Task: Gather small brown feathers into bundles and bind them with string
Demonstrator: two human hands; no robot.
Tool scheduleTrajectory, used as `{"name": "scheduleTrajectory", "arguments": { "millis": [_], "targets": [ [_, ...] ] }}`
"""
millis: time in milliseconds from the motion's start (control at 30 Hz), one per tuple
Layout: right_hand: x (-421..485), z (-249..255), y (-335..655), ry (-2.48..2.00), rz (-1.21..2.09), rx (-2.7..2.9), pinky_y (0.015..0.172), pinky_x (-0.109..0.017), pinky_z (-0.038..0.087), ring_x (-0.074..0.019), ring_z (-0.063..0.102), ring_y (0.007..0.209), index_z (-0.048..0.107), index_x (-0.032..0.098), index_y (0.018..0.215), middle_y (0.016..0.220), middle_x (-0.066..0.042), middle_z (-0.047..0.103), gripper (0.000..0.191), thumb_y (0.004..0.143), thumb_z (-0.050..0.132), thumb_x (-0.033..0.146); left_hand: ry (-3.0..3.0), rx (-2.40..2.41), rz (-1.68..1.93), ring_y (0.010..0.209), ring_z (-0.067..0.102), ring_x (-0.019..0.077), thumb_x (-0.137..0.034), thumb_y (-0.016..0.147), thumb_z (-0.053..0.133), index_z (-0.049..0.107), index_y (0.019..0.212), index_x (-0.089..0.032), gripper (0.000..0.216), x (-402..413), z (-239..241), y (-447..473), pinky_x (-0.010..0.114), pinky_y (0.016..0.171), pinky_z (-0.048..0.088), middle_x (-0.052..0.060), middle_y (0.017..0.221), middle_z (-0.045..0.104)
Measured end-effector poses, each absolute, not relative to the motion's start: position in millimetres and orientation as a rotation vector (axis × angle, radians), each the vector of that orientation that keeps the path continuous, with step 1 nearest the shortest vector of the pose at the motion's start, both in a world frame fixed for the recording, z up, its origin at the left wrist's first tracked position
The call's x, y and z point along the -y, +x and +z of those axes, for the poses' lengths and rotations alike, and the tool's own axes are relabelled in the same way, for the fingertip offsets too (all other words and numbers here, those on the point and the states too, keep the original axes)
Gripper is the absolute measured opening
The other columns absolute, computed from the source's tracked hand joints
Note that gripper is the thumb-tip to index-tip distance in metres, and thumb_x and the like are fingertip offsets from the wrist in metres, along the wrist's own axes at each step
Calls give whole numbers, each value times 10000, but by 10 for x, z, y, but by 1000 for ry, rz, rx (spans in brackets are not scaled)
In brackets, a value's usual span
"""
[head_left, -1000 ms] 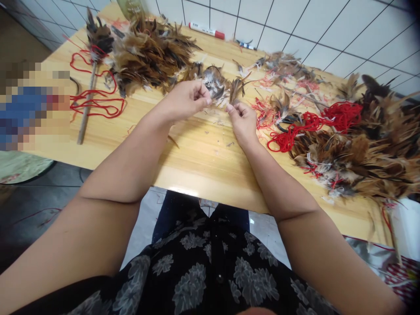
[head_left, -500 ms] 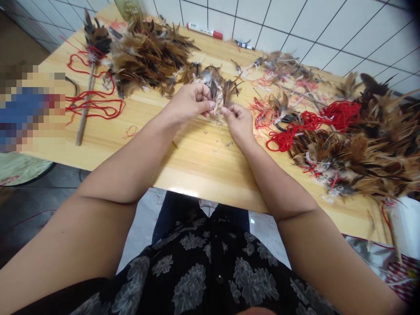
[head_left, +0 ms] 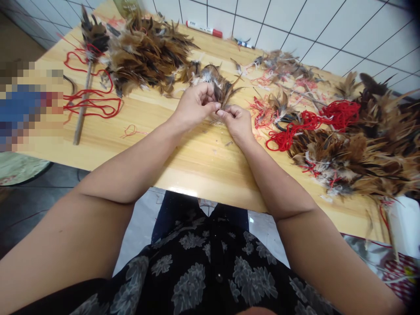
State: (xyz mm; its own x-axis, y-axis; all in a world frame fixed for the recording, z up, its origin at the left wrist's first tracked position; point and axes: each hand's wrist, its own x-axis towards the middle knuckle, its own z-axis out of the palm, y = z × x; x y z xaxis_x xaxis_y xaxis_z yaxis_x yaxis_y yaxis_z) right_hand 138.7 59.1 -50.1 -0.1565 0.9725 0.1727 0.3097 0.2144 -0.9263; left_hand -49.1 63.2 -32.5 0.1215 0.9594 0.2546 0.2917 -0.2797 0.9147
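Brown feathers stand up between my two hands, with their quill ends at my fingertips. My left hand is closed, its thumb and index finger pinching the feathers at the base. From the right, my right hand pinches at the same spot, and the two thumbs nearly touch. Just behind the left fingers lie more small feathers with pale fluff. Exactly which quills each hand grips is partly hidden by the fingers.
A big feather pile lies back left, beside a stick with feathers and red cord. On the right are red yarn and another feather heap. Markers rest by the tiled wall.
My hands have come together; the left moved slightly right and the right slightly left. The feathers that were apart at each hand's fingertips are now side by side.
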Motion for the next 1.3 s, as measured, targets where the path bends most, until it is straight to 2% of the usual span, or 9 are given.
{"name": "scheduleTrajectory", "arguments": {
  "millis": [233,333,567,767,900,1000,1133,1233,1300],
  "targets": [
    [-610,-529,1435,-1219,972,1594,779,-312,411,-138,483,805,656,222,814,753,49,446,560,1012,871,699,1762,-1220,1208,935,688,198,-230,995,813,686,1046,-252,138,-580,-146,-671,415,954,612,12,1018,785],
    [-626,-533,1447,-1230,965,1558,748,-303,396,-126,451,769,678,221,832,735,55,414,548,1036,841,702,1918,-1391,1098,881,639,180,-194,990,794,754,1000,-242,64,-599,-64,-839,387,920,574,-8,948,786],
    [-662,-580,1467,-1217,935,1553,720,-303,410,-131,445,743,742,224,888,729,52,404,531,1052,823,722,2315,-1392,647,1031,752,265,-80,918,771,910,1136,-177,276,-590,-93,-811,428,1055,613,76,1113,840],
    [-674,-604,1483,-1235,919,1544,713,-300,427,-132,447,748,758,222,905,736,45,432,517,1061,819,711,2374,-1414,655,1131,725,316,-84,972,708,785,907,-242,188,-654,-211,-751,468,1072,579,80,1049,754],
    [-694,-631,1502,-1240,904,1544,732,-301,442,-133,458,757,762,220,903,748,39,452,508,1076,805,695,2230,-1390,826,1166,648,291,-165,1044,750,637,926,-277,198,-681,-149,-767,484,1152,510,58,1046,718],
    [-701,-644,1504,-1237,905,1546,740,-299,446,-133,470,768,761,219,899,758,36,471,510,1079,800,694,1893,-1207,1093,1001,607,243,-371,1081,794,571,967,-294,262,-678,-138,-732,449,990,506,20,958,690],
    [-674,-606,1479,-1242,926,1531,728,-294,418,-128,468,767,738,216,867,760,37,492,505,1059,830,674,1435,-938,1271,798,546,210,-588,966,937,540,949,-307,487,-674,-216,-628,397,742,432,-3,845,660],
    [-628,-541,1451,-1259,956,1506,723,-299,401,-127,448,761,696,220,809,750,39,500,535,1012,882,678,1338,-975,1282,768,631,186,-543,1002,998,554,953,-287,515,-662,-234,-550,359,711,507,-21,800,646],
    [-592,-492,1435,-1268,975,1499,724,-302,396,-126,438,758,655,226,769,740,42,490,575,987,898,699,1293,-1035,1307,746,693,168,-415,1032,1010,574,950,-263,469,-645,-204,-505,310,688,536,-32,774,635]
  ]
}}
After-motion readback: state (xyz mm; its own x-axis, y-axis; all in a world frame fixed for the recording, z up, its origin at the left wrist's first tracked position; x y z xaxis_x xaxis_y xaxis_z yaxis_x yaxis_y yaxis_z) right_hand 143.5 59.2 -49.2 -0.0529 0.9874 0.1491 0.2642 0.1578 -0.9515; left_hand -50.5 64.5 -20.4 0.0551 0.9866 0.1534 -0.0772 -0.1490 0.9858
